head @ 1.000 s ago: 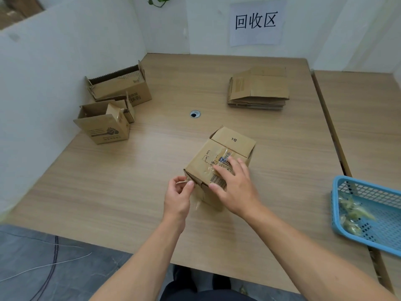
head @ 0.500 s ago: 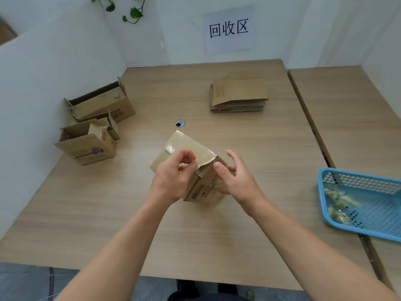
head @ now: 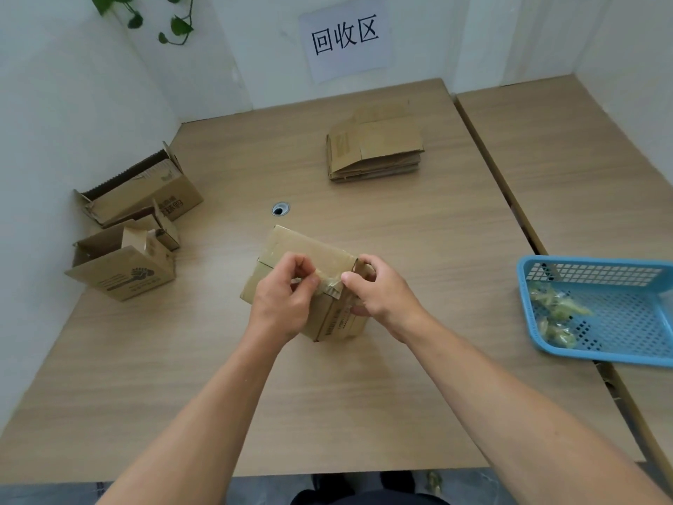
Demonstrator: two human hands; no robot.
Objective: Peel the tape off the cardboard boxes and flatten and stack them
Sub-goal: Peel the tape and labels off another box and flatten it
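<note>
the cardboard box point(head: 309, 249) sits near the middle of the wooden table point(head: 400, 395), just in front of us. it is turned askew: we see its top face run longways from far left to near right, and one upright corner points back toward us, with a printed side facing near right. a strip of clear tape point(head: 330, 285) lies across the near edge of the top, partly lifted and wrinkled.

the left hand point(head: 282, 304) is curled over the near left of the box, thumb and forefinger pinching the loose end of the tape. the right hand point(head: 382, 297) grips the box's right end, its thumb pressed on the top edge just beside the tape and its fingers wrapped round the side below.

beyond the box we find a small round cable hole point(head: 280, 209) in the tabletop. farther back and to the right lies a stack of flattened boxes point(head: 375, 147), well apart from the hands. along the left wall stand two open boxes: a nearer open box point(head: 124, 275) with a printed fist mark and a longer open box point(head: 145, 191) behind it, touching each other.

to the right, a blue basket point(head: 590, 262) straddles the seam with a second table point(head: 582, 158) and holds crumpled tape scraps point(head: 557, 311). on the back wall hangs a paper sign point(head: 346, 38), and a trailing plant point(head: 145, 16) shows top left.
</note>
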